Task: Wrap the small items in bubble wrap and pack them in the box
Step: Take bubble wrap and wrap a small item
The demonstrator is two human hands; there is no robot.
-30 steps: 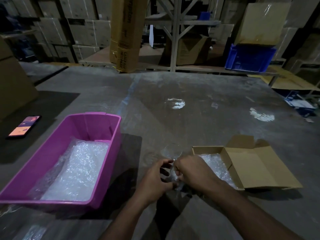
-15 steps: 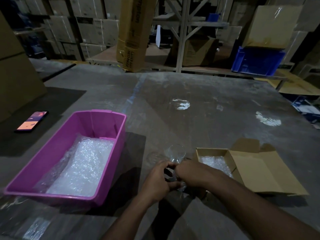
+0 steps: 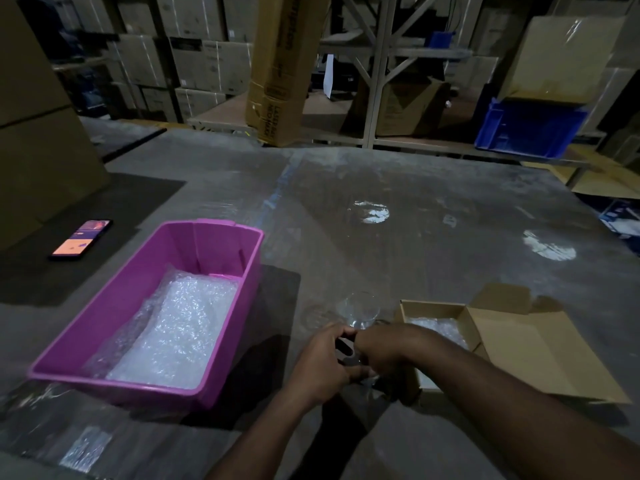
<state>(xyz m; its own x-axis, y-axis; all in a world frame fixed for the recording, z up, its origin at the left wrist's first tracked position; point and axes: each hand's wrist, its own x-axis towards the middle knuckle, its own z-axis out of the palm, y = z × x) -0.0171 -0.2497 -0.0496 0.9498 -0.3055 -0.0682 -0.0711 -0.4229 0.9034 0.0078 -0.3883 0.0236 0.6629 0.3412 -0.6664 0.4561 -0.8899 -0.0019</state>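
A clear stemmed glass [image 3: 361,308] stands between my hands, its bowl showing above them. My left hand [image 3: 320,367] and my right hand [image 3: 382,351] both curl around its lower part, where a bit of clear bubble wrap [image 3: 360,367] shows between the fingers. Just right of my hands lies an open cardboard box [image 3: 540,355] with bubble wrap [image 3: 438,329] inside. To the left, a pink plastic bin [image 3: 104,327] holds sheets of bubble wrap [image 3: 176,334]. The glass's stem and foot are hidden by my hands.
A phone [image 3: 81,239] with a lit screen lies at the far left on a dark mat. Large cardboard boxes [image 3: 38,133] stand at the left. Shelving with cartons and a blue crate [image 3: 530,128] lines the back. A scrap of bubble wrap [image 3: 86,448] lies near the front edge.
My hands stay around the glass's lower part, with small finger shifts. The view has tilted slightly, so everything sits a little lower in frame.
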